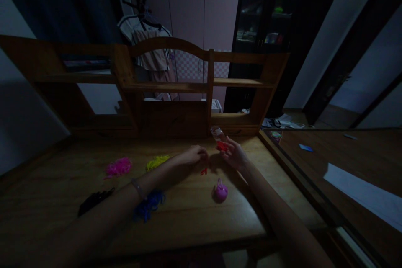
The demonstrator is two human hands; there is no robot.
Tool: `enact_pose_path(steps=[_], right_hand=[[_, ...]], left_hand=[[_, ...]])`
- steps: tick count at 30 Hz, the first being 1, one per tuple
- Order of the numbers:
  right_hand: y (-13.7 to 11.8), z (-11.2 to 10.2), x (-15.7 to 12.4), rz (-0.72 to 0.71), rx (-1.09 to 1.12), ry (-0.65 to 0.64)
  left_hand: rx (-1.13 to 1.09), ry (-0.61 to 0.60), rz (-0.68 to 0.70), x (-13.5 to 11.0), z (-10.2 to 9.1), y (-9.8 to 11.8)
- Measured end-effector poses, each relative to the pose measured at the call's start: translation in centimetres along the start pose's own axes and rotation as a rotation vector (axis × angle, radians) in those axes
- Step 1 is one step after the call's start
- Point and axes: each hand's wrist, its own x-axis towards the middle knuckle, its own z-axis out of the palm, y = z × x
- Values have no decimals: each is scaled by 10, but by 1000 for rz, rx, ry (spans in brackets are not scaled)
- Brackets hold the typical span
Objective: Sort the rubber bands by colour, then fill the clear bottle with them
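A small clear container is gripped in the right hand, held up just over the back of the wooden desk. It looks smooth and see-through, though glass or plastic cannot be told in this dim light. A bunch of red loops, thin and stringy, is caught at the fingers right below it.

The left hand is seen just beside, fingers drawn together in a pinch. Whether anything is held between them cannot be told. A few red bits are seen on the wood, below the gap between the two hands.

Nearer the body, a rounded magenta pouch with a little pinched top is set on the desk, between the forearms. Loose, frizzy heaps are spread to the left: a yellow heap close to the left hand, a pink heap further out, a blue heap touching the left forearm and a black heap nearest the desk's front. A thin pale bracelet is worn on the left wrist. The desk is backed by an arched wooden shelf unit.
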Motion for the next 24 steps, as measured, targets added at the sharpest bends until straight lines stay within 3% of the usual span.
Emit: enact_pose_path(steps=[4, 8, 14, 20, 24], right_hand=[[-1, -1, 2, 4, -6, -3], [-2, 0, 2, 7, 0, 17], [-2, -1, 2, -9, 14, 1], [-2, -2, 2, -32, -6, -1], [-1, -2, 2, -28, -44, 8]], left_hand=[[18, 28, 140, 1, 1, 7], [21, 22, 153, 2, 5, 14], [-150, -224, 207, -6, 5, 29], [-141, -414, 240, -15, -10, 29], [-126, -478, 209, -17, -8, 30]])
